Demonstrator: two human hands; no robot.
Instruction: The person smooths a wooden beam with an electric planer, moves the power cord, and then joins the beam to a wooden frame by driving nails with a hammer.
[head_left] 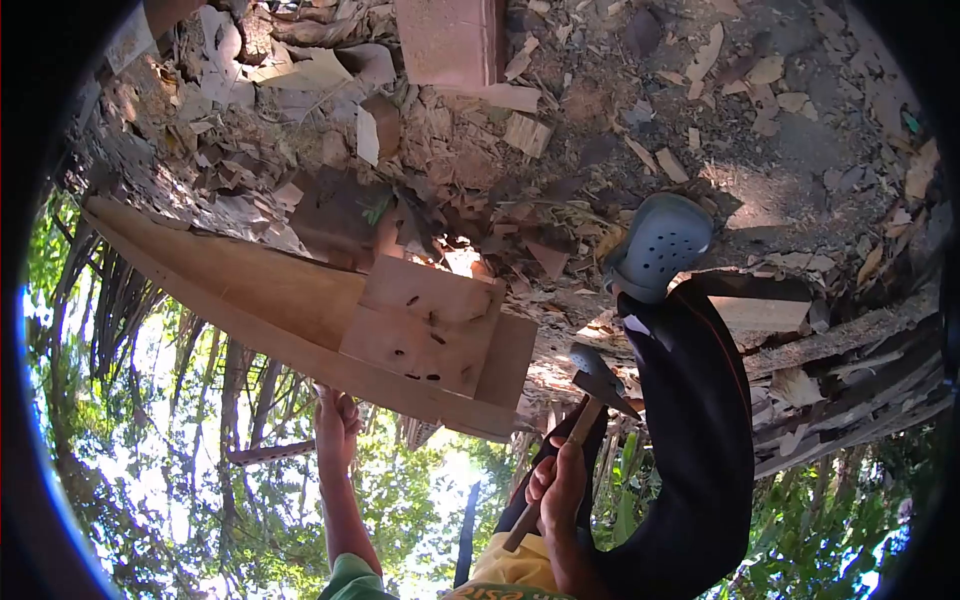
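Observation:
My right hand is wrapped round the wooden handle of a hammer. The hammer's dark head, tapering to a point, is raised beside my leg and apart from the wood. My left hand has curled fingers at the lower edge of a long, curved wooden trough. What those fingers hold, if anything, cannot be made out. Across the trough's right end lies a flat board with several dark slots or holes. Another wooden piece shows at that end.
Wood chips and dry leaves cover the ground, with a reddish block at the top and a wood offcut below it. My grey clog stands right of the trough. A brown strip with dots shows near my left wrist.

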